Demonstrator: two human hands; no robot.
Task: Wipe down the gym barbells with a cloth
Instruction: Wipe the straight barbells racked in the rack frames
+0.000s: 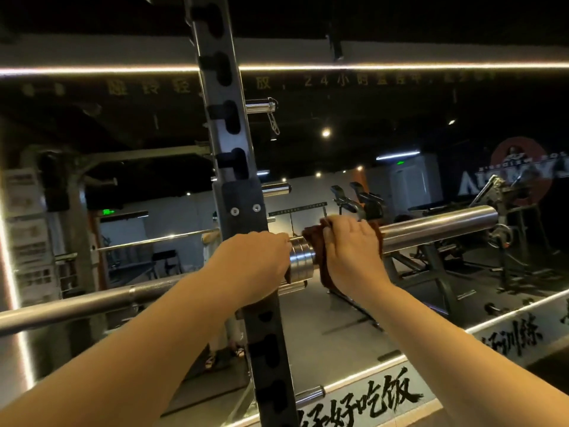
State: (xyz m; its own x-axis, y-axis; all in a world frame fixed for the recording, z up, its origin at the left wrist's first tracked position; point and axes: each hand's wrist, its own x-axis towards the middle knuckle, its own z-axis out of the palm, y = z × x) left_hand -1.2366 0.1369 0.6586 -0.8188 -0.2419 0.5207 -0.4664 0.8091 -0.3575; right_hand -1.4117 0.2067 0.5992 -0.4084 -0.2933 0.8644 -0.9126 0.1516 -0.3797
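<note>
A steel barbell (437, 228) lies across a black rack upright (234, 167), its thick sleeve pointing right and its thin shaft running left. A dark brown cloth (317, 241) is wrapped round the sleeve just right of the ribbed collar (301, 258). My right hand (351, 251) grips the cloth around the sleeve from above. My left hand (255, 263) holds the bar at the rack, just left of the collar, fingers curled over it.
Chrome pegs (260, 106) stick out of the upright above the bar. A mirror wall behind reflects benches and machines (431, 266). A low ledge with black painted characters (385, 396) runs below right. A lit strip crosses overhead.
</note>
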